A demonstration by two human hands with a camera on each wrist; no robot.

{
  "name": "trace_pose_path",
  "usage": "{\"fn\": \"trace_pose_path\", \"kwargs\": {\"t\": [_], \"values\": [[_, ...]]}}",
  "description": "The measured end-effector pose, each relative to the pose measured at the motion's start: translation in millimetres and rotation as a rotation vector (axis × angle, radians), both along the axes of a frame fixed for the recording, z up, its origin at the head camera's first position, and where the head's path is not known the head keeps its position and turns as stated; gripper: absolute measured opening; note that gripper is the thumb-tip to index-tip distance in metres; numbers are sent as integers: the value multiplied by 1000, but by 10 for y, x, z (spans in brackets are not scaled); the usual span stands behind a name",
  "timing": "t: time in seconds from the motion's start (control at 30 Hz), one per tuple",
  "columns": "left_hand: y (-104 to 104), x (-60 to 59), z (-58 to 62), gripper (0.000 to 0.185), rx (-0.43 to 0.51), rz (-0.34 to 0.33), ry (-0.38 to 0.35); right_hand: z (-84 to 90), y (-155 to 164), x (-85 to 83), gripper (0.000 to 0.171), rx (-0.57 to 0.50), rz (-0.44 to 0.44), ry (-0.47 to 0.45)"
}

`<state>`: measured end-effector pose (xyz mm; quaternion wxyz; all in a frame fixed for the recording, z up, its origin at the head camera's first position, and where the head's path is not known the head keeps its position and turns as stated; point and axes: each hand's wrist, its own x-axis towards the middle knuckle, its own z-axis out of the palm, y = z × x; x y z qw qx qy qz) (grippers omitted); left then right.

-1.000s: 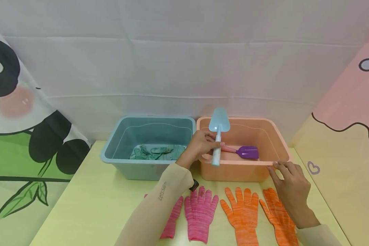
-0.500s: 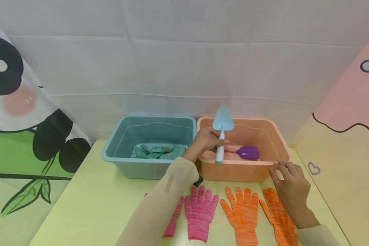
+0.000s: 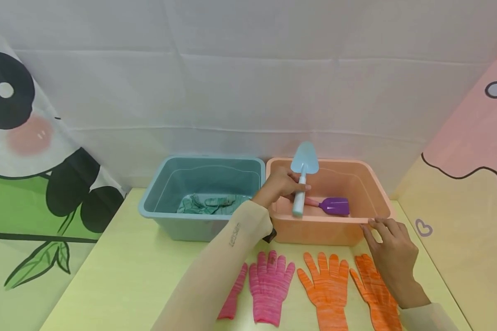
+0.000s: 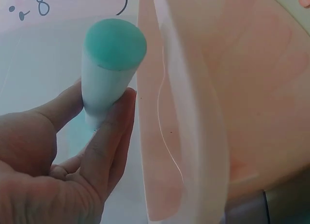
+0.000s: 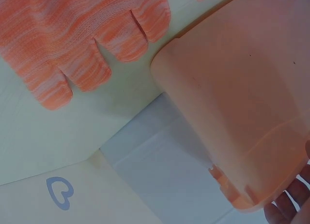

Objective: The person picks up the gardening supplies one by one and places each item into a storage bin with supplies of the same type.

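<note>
One blue trowel [image 3: 302, 178], over the orange bin [image 3: 378, 212]: left hand [image 3: 278, 186] fingers curled round its handle. Right hand [image 3: 391, 253], fingers relaxed, steadies the rim. Advise lowering beside the purple spade [image 3: 332, 205].

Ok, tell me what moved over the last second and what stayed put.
The left hand, gripping the blue trowel, carried it a little rightward, further over the orange bin. The right hand stayed on the bin's front rim; purple shovel and gloves unchanged.
</note>
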<state>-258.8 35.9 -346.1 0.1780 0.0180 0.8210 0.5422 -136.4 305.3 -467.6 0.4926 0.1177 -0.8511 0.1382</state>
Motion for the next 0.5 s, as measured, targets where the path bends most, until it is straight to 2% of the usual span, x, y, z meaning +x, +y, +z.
{"fn": "trace_pose_path", "kwargs": {"t": [0.2, 0.3, 0.4, 0.5], "values": [[7, -37, 22, 32, 34, -13, -20, -3, -11, -10, 61, -16, 5, 28], [7, -48, 32, 32, 47, -29, -18, 6, -8, 3, 63, 1, -5, 2], [14, -59, 36, 34, 32, -53, -22, 13, -1, 21, 65, 20, -14, -24], [25, -78, 42, 36, -4, -67, -24, 13, -1, 12, 64, 11, -7, -12]]}}
